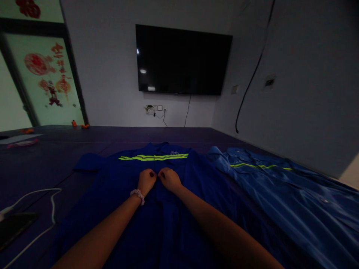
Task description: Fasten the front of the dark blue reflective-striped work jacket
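Note:
A dark blue work jacket [117,194] with a yellow-green reflective stripe across the chest lies spread face up before me. My left hand [147,180], with a scrunchie [138,195] at the wrist, is closed at the jacket's front opening, below the stripe. Right beside it, my right hand [169,179] is closed on the other side of the same opening. The fingertips of both hands nearly meet and appear to pinch the jacket's front edges. Any button or fastener between them is hidden.
A lighter blue garment [275,186] with a reflective stripe lies to the right. At the lower left are a dark phone [17,226] and a white cable [52,209]. A television [183,61] hangs on the far wall; a black cable [251,80] dangles at right.

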Available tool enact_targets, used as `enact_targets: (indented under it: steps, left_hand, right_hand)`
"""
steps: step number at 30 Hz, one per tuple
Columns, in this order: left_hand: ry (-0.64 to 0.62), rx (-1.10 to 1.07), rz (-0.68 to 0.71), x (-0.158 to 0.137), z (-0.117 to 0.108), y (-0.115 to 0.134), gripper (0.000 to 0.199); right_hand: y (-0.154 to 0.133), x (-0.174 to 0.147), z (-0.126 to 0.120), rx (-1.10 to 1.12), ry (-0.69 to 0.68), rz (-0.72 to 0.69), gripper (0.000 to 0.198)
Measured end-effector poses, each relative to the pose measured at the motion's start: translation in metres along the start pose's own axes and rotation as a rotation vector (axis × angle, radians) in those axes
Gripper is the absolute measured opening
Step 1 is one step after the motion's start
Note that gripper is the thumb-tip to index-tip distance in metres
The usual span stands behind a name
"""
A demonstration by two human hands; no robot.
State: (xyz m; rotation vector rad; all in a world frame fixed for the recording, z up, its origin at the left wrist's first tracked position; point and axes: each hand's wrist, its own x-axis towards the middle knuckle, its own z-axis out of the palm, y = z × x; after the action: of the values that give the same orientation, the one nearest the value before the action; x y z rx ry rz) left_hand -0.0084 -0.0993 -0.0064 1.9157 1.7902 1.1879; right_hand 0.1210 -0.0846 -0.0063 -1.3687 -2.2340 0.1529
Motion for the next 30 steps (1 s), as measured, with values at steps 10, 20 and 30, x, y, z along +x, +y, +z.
enact_targets:
  steps: [10,20,30]
  left_hand:
    - [0.003,-0.003,0.003,0.0013,0.0015,-0.0014,0.012]
    - [0.0,-0.011,0.003,0.0016,0.0018,-0.0014,0.01]
    - [0.003,-0.022,-0.002,0.0015,0.0036,-0.0022,0.01]
  right_hand:
    - [-0.0006,0.0002,-0.0011,-0.006,-0.007,-0.012,0.016]
    - [-0.0007,0.0005,0.0005,-0.009,0.003,-0.022,0.016]
    - [0.0001,0.0007,0.0016,-0.014,0.004,-0.027,0.016]
